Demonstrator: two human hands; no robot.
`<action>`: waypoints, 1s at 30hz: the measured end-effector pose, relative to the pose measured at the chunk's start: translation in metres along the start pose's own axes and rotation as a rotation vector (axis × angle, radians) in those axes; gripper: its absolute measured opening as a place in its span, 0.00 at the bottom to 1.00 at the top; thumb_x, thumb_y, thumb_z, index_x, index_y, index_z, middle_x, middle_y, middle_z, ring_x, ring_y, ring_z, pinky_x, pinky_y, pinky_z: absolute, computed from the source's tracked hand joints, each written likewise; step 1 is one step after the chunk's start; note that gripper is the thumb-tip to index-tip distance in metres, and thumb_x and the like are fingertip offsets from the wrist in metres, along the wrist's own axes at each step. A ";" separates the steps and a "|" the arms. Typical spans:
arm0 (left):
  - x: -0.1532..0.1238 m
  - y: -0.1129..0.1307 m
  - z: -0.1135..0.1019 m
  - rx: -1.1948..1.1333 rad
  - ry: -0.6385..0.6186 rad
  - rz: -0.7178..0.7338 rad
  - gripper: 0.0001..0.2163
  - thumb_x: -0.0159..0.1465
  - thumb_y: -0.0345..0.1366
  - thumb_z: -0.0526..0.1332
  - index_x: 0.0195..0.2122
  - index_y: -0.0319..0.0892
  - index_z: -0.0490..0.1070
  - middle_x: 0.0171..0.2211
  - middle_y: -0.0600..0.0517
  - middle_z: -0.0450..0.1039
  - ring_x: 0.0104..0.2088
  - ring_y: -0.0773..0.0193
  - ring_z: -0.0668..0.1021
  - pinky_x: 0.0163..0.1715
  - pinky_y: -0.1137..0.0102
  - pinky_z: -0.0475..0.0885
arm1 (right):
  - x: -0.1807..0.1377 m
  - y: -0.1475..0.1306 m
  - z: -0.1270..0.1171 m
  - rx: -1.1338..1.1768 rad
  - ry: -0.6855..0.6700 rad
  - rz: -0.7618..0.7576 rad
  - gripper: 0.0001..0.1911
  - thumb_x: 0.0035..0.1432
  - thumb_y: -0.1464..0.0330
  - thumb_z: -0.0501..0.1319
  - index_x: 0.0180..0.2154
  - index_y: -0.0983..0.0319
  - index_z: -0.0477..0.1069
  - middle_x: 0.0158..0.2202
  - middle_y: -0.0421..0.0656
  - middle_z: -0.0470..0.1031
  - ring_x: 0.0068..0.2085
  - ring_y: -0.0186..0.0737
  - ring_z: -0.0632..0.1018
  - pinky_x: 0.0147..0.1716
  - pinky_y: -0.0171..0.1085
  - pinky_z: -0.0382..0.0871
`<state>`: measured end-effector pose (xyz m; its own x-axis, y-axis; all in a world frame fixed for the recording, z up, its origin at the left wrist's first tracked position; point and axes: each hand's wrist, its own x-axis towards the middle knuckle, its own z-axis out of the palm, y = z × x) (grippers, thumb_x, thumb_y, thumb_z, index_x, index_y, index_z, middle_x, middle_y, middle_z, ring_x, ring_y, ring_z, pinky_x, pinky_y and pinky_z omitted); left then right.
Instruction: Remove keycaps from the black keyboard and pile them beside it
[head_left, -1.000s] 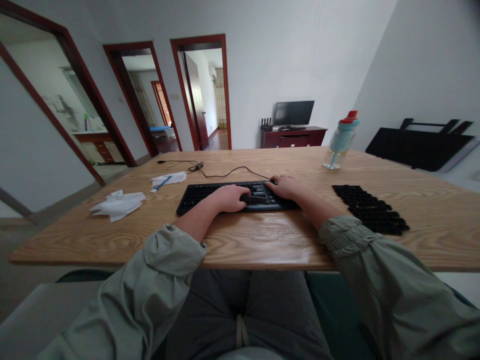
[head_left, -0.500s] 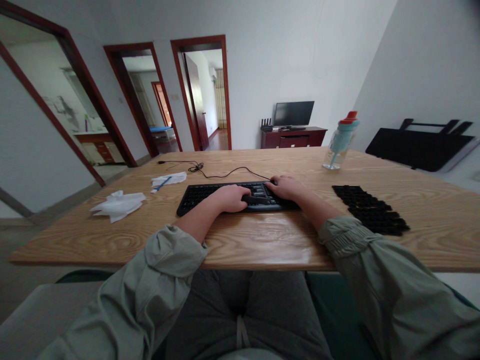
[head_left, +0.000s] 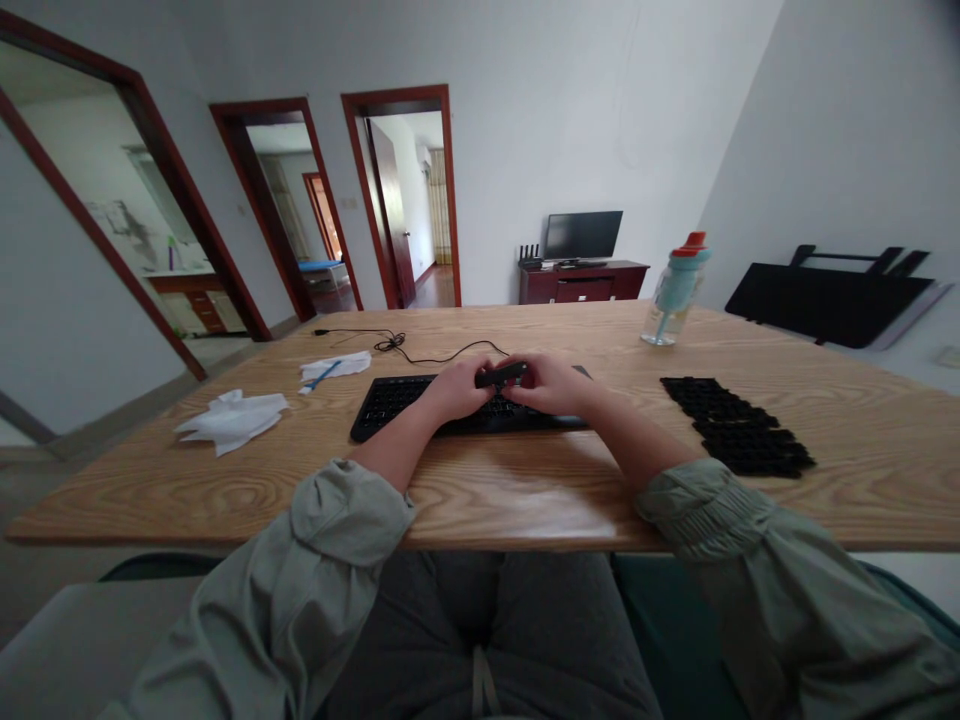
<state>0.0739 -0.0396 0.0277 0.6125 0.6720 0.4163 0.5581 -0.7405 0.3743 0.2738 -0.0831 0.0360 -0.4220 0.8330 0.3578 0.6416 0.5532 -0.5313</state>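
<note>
A black keyboard (head_left: 390, 403) lies on the wooden table in front of me, partly covered by my hands. My left hand (head_left: 459, 390) is closed on a black stick-shaped object (head_left: 499, 375), held just above the keys. At that object's right end, my right hand (head_left: 551, 384) has its thumb and fingers drawn together around the tip. Whether a smaller piece sits between those fingers is hidden. The keyboard's cable (head_left: 439, 360) runs to the left, loosely coiled, behind it.
Rows of small black pieces, apparently keycaps (head_left: 735, 425), lie to the right on the table (head_left: 525, 490). A water bottle (head_left: 675, 295) stands at the back right. Crumpled white tissue (head_left: 232, 418) lies at the left, near a blue-and-white brush-like stick (head_left: 321, 377) on another tissue (head_left: 349, 364).
My right hand has moved left from the keyboard's right end to the black object's tip. My left hand has raised and tilted that object slightly off the keys.
</note>
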 end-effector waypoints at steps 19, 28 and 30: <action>0.010 0.000 0.014 -0.099 0.151 0.041 0.14 0.60 0.32 0.60 0.48 0.42 0.72 0.39 0.50 0.78 0.35 0.66 0.78 0.39 0.70 0.73 | 0.002 0.011 -0.012 0.218 0.623 0.162 0.21 0.54 0.51 0.62 0.26 0.63 0.68 0.22 0.40 0.69 0.24 0.33 0.68 0.23 0.35 0.58; 0.007 -0.002 0.015 -0.120 0.096 0.144 0.17 0.61 0.28 0.56 0.50 0.42 0.74 0.43 0.50 0.78 0.38 0.64 0.77 0.43 0.69 0.72 | -0.002 0.004 -0.009 0.380 0.367 0.116 0.25 0.49 0.54 0.67 0.44 0.64 0.74 0.27 0.41 0.74 0.26 0.33 0.70 0.25 0.33 0.62; 0.007 -0.002 0.015 -0.141 0.086 0.178 0.17 0.61 0.27 0.56 0.50 0.42 0.74 0.45 0.50 0.78 0.40 0.64 0.78 0.44 0.69 0.72 | -0.002 0.003 -0.009 0.348 0.312 0.079 0.22 0.49 0.54 0.67 0.40 0.64 0.75 0.30 0.43 0.76 0.30 0.35 0.72 0.28 0.34 0.65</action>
<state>0.0850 -0.0333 0.0176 0.6407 0.5327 0.5529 0.3581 -0.8443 0.3986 0.2827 -0.0835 0.0407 -0.1338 0.8607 0.4912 0.3889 0.5015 -0.7728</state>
